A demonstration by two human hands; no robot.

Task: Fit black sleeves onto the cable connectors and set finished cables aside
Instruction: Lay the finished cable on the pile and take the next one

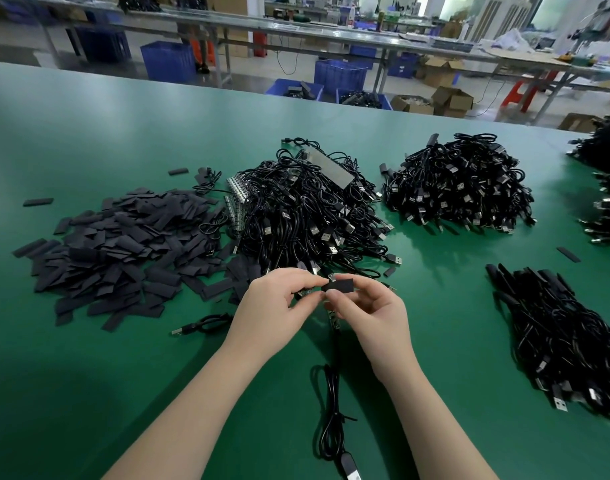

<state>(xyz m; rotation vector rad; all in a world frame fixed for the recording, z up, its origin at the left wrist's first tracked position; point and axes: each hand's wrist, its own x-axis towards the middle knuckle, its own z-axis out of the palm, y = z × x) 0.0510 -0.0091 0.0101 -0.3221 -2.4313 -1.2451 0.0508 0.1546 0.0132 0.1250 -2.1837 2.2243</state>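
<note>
Nearest you, at the worktop's (89, 341) near edge, the cable (331, 403) you are working on trails in a loose coil between your forearms, its far plug almost out of view at the bottom. Follow it up and its bare connector board (334, 320) shows just below your fingers. Your left hand (275, 306) has thumb and forefinger closed in a pinch on something small, seemingly a second green board. Your right hand (369, 313) grips a black sleeve (338, 284), pinched at its lower edge and lying roughly level. My read is that the fitting step has only begun: the sleeve sits beside the connector, not over it. Next you will likely need to open the sleeve's flattened mouth and line it up squarely before sliding. The sleeve stock (123, 244) lies toward the left edge, unfinished cables (314, 209) mid-worktop, and what appear to be finished cables (566, 341) toward the right edge.
</note>
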